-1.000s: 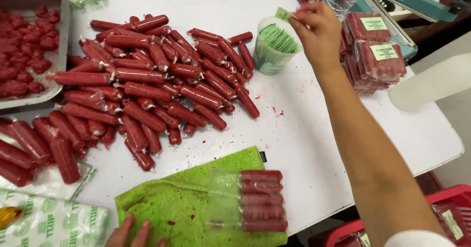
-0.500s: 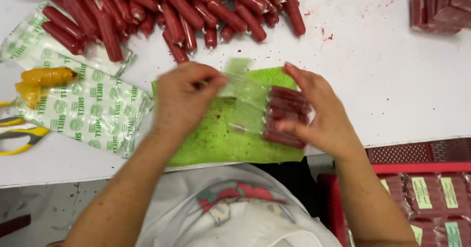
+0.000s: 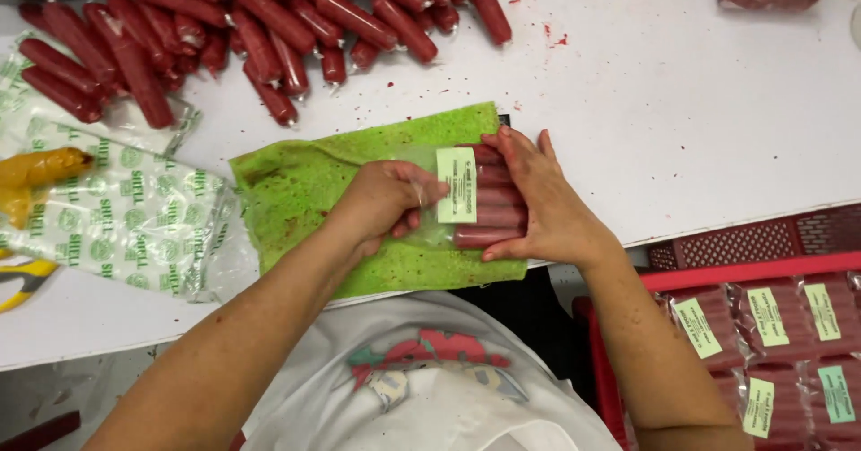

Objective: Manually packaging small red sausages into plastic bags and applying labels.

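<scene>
Pale green rectangular label (image 3: 456, 186) upright inside clear bag (image 3: 430, 195), against left ends of five stacked red sausages (image 3: 491, 202). Bag flat on green cloth (image 3: 305, 182). Left hand (image 3: 386, 202) pinching bag's open end; right hand (image 3: 538, 202) cupped over sausages. Right of cloth, red crate (image 3: 717, 276) of labelled packs (image 3: 771, 321).

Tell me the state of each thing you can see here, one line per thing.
clear bag of sausages: lying on the cloth, held at both ends, pale green label slip inside.
left hand: gripping the bag's open end.
right hand: cupped over the sausage end.
green cloth: spread flat, stained red.
loose sausages: piled, unbagged.
red crate: holding labelled packs.
</scene>
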